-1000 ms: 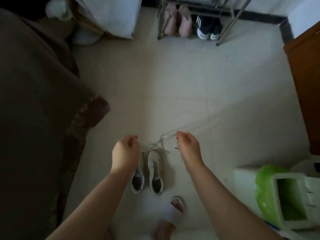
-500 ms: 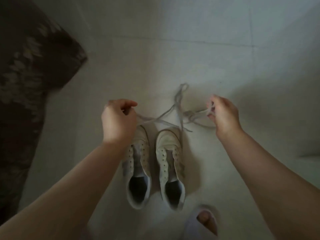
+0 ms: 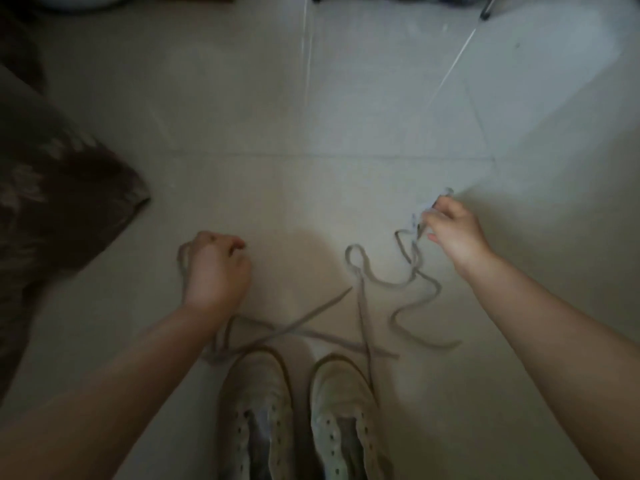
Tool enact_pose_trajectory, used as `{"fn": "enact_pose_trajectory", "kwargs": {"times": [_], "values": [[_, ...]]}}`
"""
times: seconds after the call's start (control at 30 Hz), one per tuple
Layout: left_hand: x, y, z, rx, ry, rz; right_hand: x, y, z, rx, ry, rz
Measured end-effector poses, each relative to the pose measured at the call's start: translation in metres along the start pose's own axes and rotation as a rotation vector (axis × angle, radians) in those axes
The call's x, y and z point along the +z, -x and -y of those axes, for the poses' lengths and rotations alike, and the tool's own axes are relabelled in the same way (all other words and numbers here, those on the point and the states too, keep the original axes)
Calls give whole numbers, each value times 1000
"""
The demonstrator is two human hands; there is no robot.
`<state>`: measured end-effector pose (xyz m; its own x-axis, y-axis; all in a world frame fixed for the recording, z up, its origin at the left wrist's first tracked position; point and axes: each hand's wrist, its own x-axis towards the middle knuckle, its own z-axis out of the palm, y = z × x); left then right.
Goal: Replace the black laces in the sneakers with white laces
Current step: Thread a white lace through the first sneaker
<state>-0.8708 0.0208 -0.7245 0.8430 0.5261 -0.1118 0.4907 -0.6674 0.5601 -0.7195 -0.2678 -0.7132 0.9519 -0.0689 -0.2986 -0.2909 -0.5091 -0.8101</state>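
Two white sneakers are sitting side by side on the pale tiled floor [image 3: 346, 109], closest to the person, with their toes pointing away. The left sneaker [image 3: 258, 407] and the right sneaker [image 3: 341, 407] are almost touching. Their lace holes are showing as dark dots, and no lace is running through the holes that can be seen.

Just past the toes of the sneakers, long white laces [image 3: 398, 282] are lying loose on the floor. They are crossing over each other in front of the toes and curling in loops past the right sneaker.

The left hand [image 3: 216, 268] is hanging just beyond the left sneaker's toe. Its fingers are curling tight into a fist around one lace, which is looping out of the top of the fist and trailing back down to the sneakers.

The right hand [image 3: 453, 233] is reaching out past the right sneaker and off to the side. Its fingertips are pinching a lace end, and the lace is dropping from there to the loops on the floor.

Far off to the left of the sneakers, a dark brown cloth [image 3: 65, 209] is hanging down to the floor.
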Motion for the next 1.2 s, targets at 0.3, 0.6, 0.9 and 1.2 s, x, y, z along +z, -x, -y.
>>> {"fn": "enact_pose_trajectory", "kwargs": {"times": [0.3, 0.6, 0.9, 1.2], "values": [[46, 65, -37, 265, -353, 487, 69, 86, -39, -142, 633, 208], [46, 56, -13, 379, -532, 395, 67, 51, -38, -304, 628, 118], [47, 52, -12, 325, -535, 420, 78, 80, -30, -529, 711, 27], [35, 40, -7, 220, -477, 453, 110, 136, -47, -574, 669, 400]]}}
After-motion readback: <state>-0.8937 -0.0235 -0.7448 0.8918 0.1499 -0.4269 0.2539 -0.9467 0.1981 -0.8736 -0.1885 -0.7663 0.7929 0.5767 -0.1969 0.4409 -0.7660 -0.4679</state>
